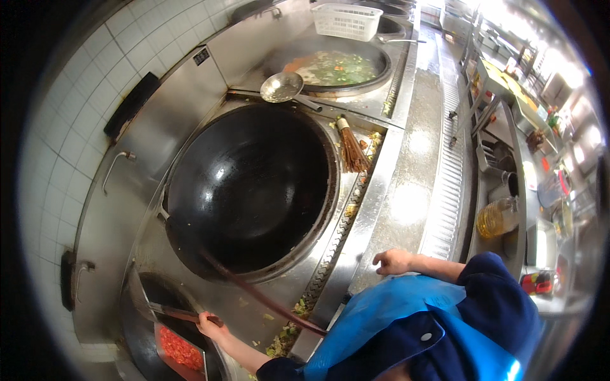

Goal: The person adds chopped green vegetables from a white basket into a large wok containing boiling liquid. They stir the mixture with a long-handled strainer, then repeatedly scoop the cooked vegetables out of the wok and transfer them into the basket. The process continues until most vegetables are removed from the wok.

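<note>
My left hand [212, 326] grips the brown wooden handle of a tool with a flat metal blade [144, 296], held over a smaller wok [136, 328] at lower left. Just below it, a metal tray [205, 364] holds chopped red pieces [180, 347], perhaps tomato or pepper. My right hand [393, 262] hangs by the stove's front edge, fingers loosely bent, with nothing visible in it. Before me sits a large dark wok [252, 185] with a shiny inside. A long reddish-brown handle [267, 295] slopes from that wok towards my blue apron; its far end is hard to make out.
A steel ladle [282, 87] lies between the large wok and a steaming wok of greenish soup [338, 69]. A bamboo wok brush [352, 147] rests by the scrap-strewn gutter [333, 252]. Beyond stands a white plastic basket [347, 23]. Right, a shelf holds an oil jug [498, 219].
</note>
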The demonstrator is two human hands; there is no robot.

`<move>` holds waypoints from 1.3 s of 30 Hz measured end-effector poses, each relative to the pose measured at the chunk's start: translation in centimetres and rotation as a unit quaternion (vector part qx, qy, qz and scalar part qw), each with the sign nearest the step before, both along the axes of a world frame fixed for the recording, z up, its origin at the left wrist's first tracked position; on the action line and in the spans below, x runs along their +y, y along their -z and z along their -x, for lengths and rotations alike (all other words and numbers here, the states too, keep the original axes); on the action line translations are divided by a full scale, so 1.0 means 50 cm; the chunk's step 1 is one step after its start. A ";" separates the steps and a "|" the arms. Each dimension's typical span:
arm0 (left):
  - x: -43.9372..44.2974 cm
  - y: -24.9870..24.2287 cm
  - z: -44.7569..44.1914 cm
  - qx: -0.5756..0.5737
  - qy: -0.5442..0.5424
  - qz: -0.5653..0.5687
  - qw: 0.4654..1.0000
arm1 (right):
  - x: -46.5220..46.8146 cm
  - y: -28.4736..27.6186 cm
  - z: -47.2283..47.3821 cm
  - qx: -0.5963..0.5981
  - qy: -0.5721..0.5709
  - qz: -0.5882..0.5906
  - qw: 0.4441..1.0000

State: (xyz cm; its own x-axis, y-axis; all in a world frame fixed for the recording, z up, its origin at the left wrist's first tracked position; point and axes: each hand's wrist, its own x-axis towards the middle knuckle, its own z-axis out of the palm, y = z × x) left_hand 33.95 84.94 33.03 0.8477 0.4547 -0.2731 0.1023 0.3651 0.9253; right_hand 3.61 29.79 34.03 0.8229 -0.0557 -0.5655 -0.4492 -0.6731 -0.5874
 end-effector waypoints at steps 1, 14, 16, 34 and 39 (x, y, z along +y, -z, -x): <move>-0.072 -0.052 0.037 -0.032 0.006 -0.026 0.999 | -0.014 0.006 0.006 -0.002 -0.001 -0.005 1.000; -0.877 -0.358 0.215 -0.190 0.454 0.130 0.860 | -0.348 0.073 0.199 -0.113 0.138 -0.097 0.979; -1.010 -0.363 0.224 -0.166 0.499 0.161 0.835 | -0.416 0.086 0.256 -0.122 0.192 -0.111 0.967; -1.974 -0.218 -0.107 0.125 0.687 0.182 0.693 | -0.886 0.159 0.436 -0.205 0.452 -0.109 0.861; -2.225 -0.087 -0.272 0.200 0.675 0.182 0.687 | -1.027 0.198 0.489 -0.084 0.557 -0.062 0.824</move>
State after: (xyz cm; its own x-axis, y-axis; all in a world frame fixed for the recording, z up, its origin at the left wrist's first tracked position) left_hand 47.53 -26.33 37.39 0.2541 -0.8310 -0.4948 0.7947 -0.1122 0.5966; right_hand -20.85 -21.55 24.12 0.3680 -0.7791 -0.5075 -0.6532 0.1719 -0.7374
